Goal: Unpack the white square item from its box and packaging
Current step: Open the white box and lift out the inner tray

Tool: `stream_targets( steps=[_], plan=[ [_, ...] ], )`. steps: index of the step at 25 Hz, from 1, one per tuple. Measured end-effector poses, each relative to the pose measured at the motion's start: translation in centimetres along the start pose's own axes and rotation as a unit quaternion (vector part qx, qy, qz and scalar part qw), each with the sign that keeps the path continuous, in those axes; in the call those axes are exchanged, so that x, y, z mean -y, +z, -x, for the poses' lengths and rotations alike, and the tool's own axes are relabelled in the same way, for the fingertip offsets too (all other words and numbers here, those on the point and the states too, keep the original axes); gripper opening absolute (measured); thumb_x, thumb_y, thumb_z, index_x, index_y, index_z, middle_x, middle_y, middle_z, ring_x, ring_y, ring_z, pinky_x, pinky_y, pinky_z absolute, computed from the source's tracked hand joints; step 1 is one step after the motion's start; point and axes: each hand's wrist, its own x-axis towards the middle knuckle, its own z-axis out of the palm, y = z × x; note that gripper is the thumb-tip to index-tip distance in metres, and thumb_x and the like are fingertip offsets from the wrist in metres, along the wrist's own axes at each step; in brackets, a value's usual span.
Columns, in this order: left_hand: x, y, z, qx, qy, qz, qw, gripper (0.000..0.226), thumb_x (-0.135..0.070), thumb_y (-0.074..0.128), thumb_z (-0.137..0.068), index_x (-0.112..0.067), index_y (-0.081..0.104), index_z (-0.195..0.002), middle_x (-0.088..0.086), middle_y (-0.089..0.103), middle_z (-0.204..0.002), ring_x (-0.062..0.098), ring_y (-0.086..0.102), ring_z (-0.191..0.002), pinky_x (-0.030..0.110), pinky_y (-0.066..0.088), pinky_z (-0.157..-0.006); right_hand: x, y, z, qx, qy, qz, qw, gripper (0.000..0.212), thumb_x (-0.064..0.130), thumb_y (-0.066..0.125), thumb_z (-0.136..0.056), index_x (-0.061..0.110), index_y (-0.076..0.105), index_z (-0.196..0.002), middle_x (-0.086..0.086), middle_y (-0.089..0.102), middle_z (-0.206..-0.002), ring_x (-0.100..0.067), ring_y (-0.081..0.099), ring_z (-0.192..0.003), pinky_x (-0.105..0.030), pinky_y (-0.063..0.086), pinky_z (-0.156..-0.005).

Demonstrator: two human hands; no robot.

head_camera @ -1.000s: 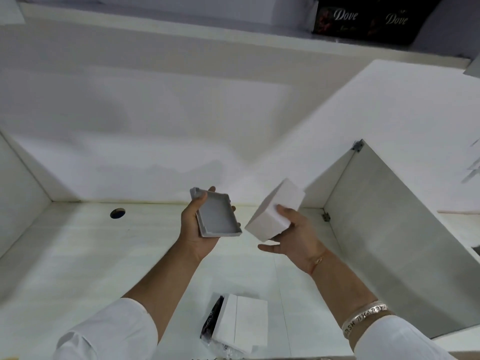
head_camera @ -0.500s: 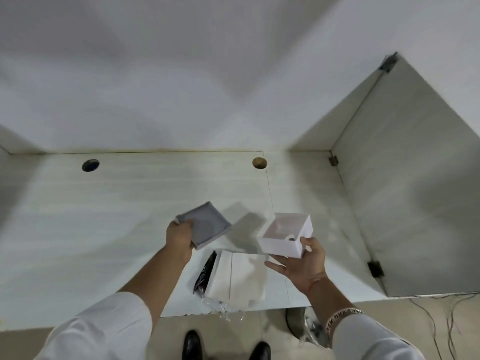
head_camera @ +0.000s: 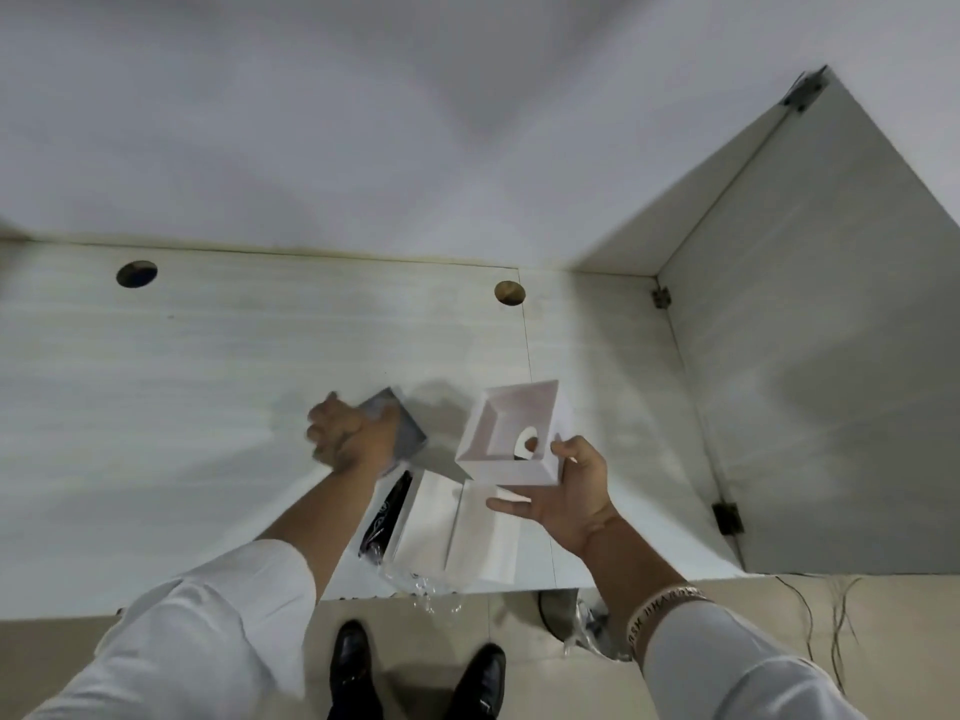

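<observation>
My right hand [head_camera: 566, 491] holds a white square open-topped box [head_camera: 511, 436] above the desk; its hollow faces me and a round hole shows in its inner wall. My left hand [head_camera: 353, 433] is blurred and closed on a flat grey square piece [head_camera: 402, 428], low over the desk [head_camera: 208, 407]. Below both hands a white folded box sleeve [head_camera: 457, 532] lies near the desk's front edge, with a black packet [head_camera: 387, 514] along its left side and crumpled clear plastic wrap [head_camera: 426, 589] at its front.
Two round cable holes [head_camera: 136, 273] [head_camera: 509, 293] sit at the back of the desk. A hinged side panel [head_camera: 810, 356] stands upright at the right. Below the desk edge are my black shoes [head_camera: 353, 662] and the floor with wires [head_camera: 831, 610].
Both hands came down from in front of the wall to just over the desk. The white box turned so its hollow faces up. The grey piece went down toward the desk surface.
</observation>
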Motion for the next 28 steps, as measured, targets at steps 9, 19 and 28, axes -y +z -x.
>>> stream_targets(
  steps=[9, 19, 28],
  plan=[
    [-0.9, -0.7, 2.7, 0.254, 0.042, 0.304, 0.917, 0.038, -0.008, 0.057, -0.096, -0.019, 0.055, -0.133, 0.011, 0.064, -0.131, 0.033, 0.066, -0.109, 0.046, 0.059, -0.084, -1.3, 3.2, -2.5, -0.141, -0.006, 0.169, 0.975, 0.039, 0.024, 0.053, -0.096, 0.004, 0.062, -0.129, -0.014, 0.071, -0.112, -0.036, 0.070, -0.098, -0.049, 0.057, -0.092],
    [-4.6, 7.4, 2.9, 0.185, 0.229, -0.074, 0.953, 0.033, -0.028, 0.040, -0.102, -0.016, 0.047, -0.133, 0.016, 0.061, -0.127, 0.036, 0.055, -0.120, 0.043, 0.047, -0.093, -8.1, -1.5, -0.2, -0.223, -0.015, 0.583, 0.781, 0.095, 0.017, 0.065, -0.071, 0.033, 0.030, -0.158, -0.001, 0.030, -0.161, -0.029, 0.037, -0.145, -0.044, 0.045, -0.113],
    [-3.5, 5.8, 2.5, 0.184, 0.204, -0.027, 0.961, 0.055, -0.053, 0.054, -0.095, -0.015, 0.050, -0.134, 0.009, 0.056, -0.131, 0.030, 0.059, -0.118, 0.036, 0.048, -0.094, -4.7, -1.0, -4.2, -0.074, -0.043, 0.764, 0.640, 0.067, 0.035, 0.076, -0.085, 0.028, 0.052, -0.147, 0.000, 0.050, -0.153, -0.024, 0.040, -0.144, -0.039, 0.040, -0.116]
  ],
)
